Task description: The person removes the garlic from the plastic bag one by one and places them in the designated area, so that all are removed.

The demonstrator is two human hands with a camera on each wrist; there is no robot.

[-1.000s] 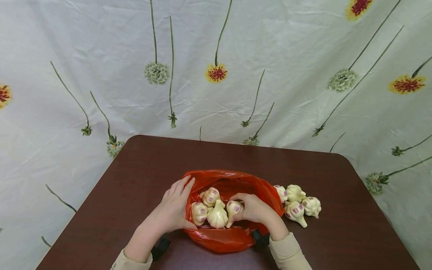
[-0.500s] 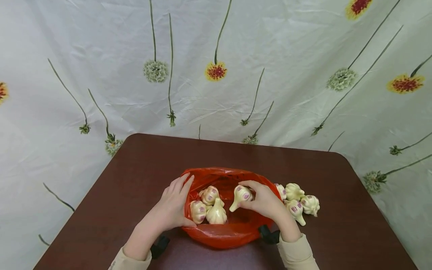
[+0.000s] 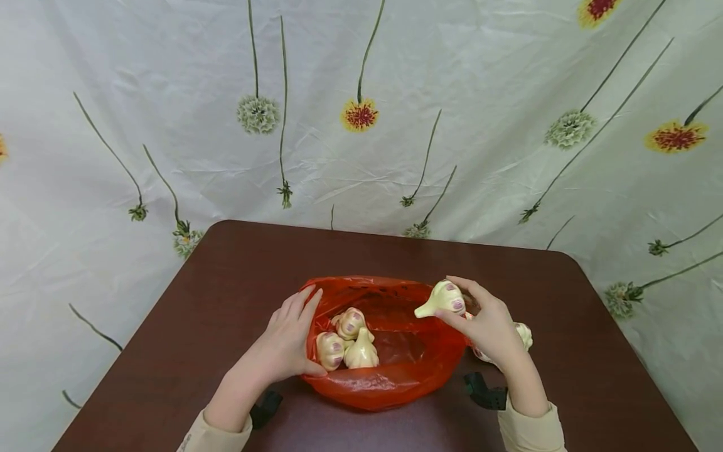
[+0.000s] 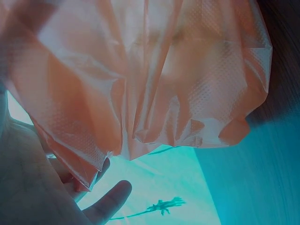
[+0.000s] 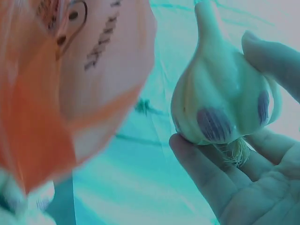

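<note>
In the head view a red plastic bag (image 3: pixel 390 386) lies on the table with its mouth wide open. Three garlic bulbs (image 3: pixel 360 351) sit together in its left part. My left hand (image 3: pixel 282 345) holds the bag's left rim, fingers at the back and thumb toward the front. The bag film (image 4: pixel 154 84) fills most of the left wrist view. My right hand (image 3: pixel 492 323) pinches a garlic bulb (image 3: pixel 445 299) between thumb and fingers, over the bag's right rim. Its stem points left in the head view; the root tuft (image 5: pixel 236 152) shows in the right wrist view.
More garlic bulbs (image 3: pixel 525 336) lie on the table right of the bag, mostly hidden behind my right hand. The dark brown table (image 3: pixel 254 263) ends at a flower-patterned cloth (image 3: pixel 316 144) behind. A black wrist device (image 3: pixel 486 392) sits under the right wrist.
My right hand has lifted the garlic bulb out of the bag and carried it up and right to the rim. My left hand keeps its hold on the bag.
</note>
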